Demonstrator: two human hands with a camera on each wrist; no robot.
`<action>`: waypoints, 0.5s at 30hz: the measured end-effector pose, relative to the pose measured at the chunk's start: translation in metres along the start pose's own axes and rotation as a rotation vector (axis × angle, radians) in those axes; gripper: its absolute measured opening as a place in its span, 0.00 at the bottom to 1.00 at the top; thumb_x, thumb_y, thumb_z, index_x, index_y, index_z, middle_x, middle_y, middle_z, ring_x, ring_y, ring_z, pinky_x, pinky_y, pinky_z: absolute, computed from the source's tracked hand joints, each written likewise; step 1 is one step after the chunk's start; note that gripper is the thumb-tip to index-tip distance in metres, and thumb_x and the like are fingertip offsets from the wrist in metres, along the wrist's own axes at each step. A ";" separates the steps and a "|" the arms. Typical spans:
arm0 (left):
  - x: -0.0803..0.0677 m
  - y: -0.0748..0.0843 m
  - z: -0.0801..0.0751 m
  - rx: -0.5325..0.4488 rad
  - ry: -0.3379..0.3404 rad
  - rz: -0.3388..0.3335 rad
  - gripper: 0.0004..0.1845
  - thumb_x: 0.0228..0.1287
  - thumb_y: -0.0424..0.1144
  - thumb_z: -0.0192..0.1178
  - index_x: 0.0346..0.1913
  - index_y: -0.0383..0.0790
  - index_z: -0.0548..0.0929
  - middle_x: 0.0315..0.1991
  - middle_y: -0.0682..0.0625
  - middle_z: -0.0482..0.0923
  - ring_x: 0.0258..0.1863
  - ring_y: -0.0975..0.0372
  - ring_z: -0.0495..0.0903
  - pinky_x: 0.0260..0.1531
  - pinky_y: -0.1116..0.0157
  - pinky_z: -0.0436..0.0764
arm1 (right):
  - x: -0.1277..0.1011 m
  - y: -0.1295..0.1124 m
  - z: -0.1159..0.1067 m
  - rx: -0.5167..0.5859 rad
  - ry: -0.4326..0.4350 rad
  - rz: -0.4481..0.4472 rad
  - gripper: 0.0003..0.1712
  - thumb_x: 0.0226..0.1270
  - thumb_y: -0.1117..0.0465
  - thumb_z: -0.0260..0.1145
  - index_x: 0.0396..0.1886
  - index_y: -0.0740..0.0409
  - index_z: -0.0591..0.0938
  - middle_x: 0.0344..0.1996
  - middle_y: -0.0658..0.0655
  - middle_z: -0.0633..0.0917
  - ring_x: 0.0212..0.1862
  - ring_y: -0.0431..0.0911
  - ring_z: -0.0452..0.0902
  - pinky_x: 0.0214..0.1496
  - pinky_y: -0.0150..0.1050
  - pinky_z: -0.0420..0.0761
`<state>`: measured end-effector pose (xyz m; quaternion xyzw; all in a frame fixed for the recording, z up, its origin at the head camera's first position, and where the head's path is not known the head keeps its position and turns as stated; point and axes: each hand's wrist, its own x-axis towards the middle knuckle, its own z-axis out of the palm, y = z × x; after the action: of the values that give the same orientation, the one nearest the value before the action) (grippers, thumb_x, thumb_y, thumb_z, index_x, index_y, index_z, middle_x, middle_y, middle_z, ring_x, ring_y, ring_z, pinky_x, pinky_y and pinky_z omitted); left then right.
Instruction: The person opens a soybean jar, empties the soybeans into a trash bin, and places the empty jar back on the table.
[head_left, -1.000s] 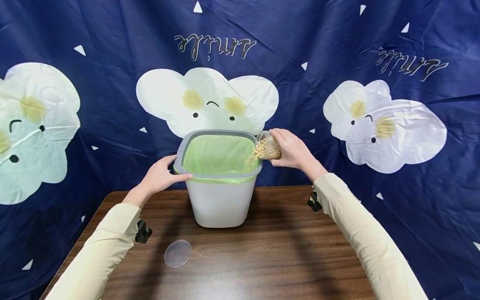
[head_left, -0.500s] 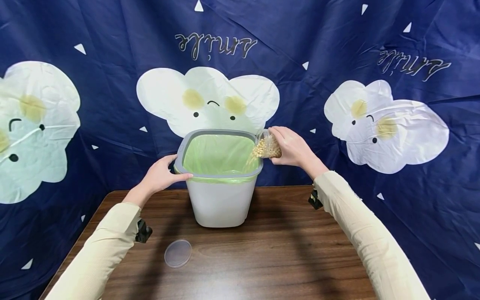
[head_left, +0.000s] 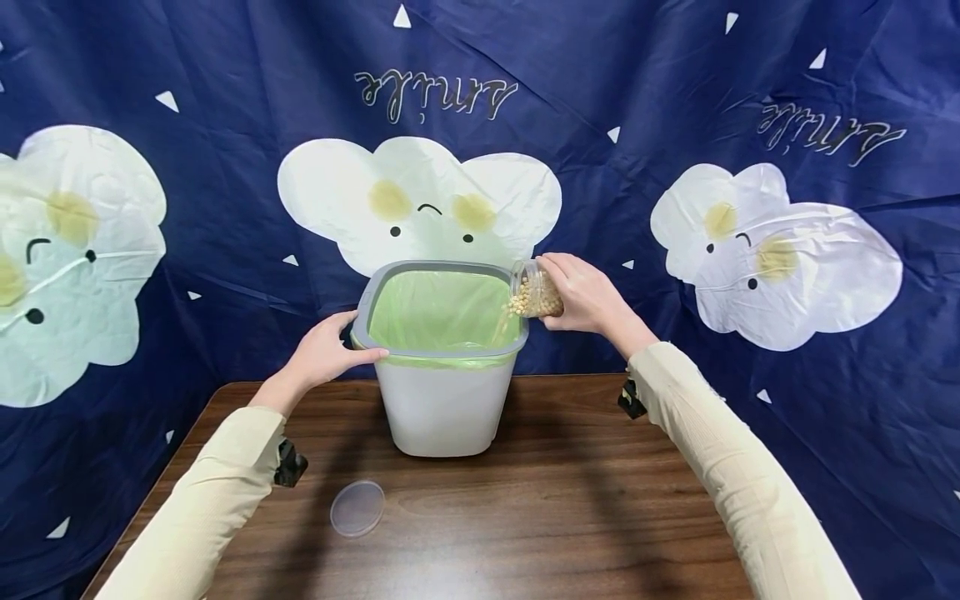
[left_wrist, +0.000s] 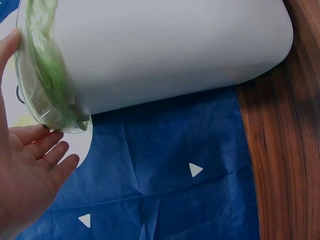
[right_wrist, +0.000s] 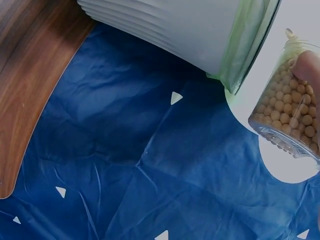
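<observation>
A white trash can (head_left: 446, 408) with a grey rim and a green bag liner (head_left: 442, 308) stands upright on the table. My left hand (head_left: 322, 354) holds its rim at the left corner, thumb along the front and fingers on the left side. In my right hand (head_left: 581, 296) I grip a clear plastic jar (head_left: 538, 292), tipped sideways over the rim's right side. Soybeans (right_wrist: 285, 102) fill much of the jar, and some spill from its mouth into the lined can. In the right wrist view, a finger lies over the jar near its mouth.
A round clear lid (head_left: 357, 508) lies flat on the brown wooden table (head_left: 480, 533), in front of the can to the left. Behind the table hangs a dark blue cloth (head_left: 600, 75) printed with white clouds.
Soybeans keep pouring from the jar, in a thinner stream now than half a second ago. The right hand has risen slightly with the jar; the left stays at the rim.
</observation>
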<state>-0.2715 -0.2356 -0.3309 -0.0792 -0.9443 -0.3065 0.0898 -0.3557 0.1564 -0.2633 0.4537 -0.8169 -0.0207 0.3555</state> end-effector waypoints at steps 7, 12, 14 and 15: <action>0.000 0.001 0.000 -0.002 0.000 -0.002 0.53 0.44 0.65 0.63 0.66 0.30 0.59 0.64 0.34 0.59 0.63 0.43 0.58 0.58 0.45 0.60 | 0.002 -0.001 -0.002 -0.016 0.022 -0.021 0.49 0.31 0.47 0.72 0.55 0.71 0.70 0.50 0.66 0.75 0.54 0.57 0.70 0.59 0.46 0.68; 0.000 0.001 0.001 -0.010 -0.001 -0.005 0.53 0.44 0.64 0.63 0.66 0.30 0.59 0.64 0.35 0.59 0.63 0.43 0.58 0.58 0.45 0.61 | 0.003 -0.001 0.000 -0.022 0.046 -0.047 0.49 0.31 0.47 0.72 0.54 0.71 0.70 0.49 0.66 0.76 0.53 0.57 0.71 0.58 0.46 0.70; -0.001 0.001 0.001 -0.013 -0.002 -0.006 0.53 0.44 0.64 0.63 0.66 0.30 0.59 0.64 0.35 0.59 0.63 0.43 0.58 0.58 0.45 0.61 | 0.003 -0.001 0.001 -0.029 0.053 -0.060 0.49 0.31 0.48 0.72 0.54 0.71 0.71 0.50 0.66 0.76 0.53 0.57 0.71 0.58 0.47 0.70; -0.001 0.001 0.001 -0.013 -0.004 -0.007 0.53 0.44 0.64 0.63 0.66 0.30 0.58 0.64 0.34 0.59 0.63 0.43 0.58 0.58 0.44 0.61 | 0.004 -0.001 0.001 -0.034 0.052 -0.065 0.49 0.31 0.48 0.73 0.55 0.71 0.70 0.50 0.66 0.76 0.53 0.57 0.71 0.58 0.46 0.70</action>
<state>-0.2706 -0.2342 -0.3310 -0.0770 -0.9427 -0.3130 0.0864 -0.3569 0.1529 -0.2623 0.4740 -0.7919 -0.0344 0.3834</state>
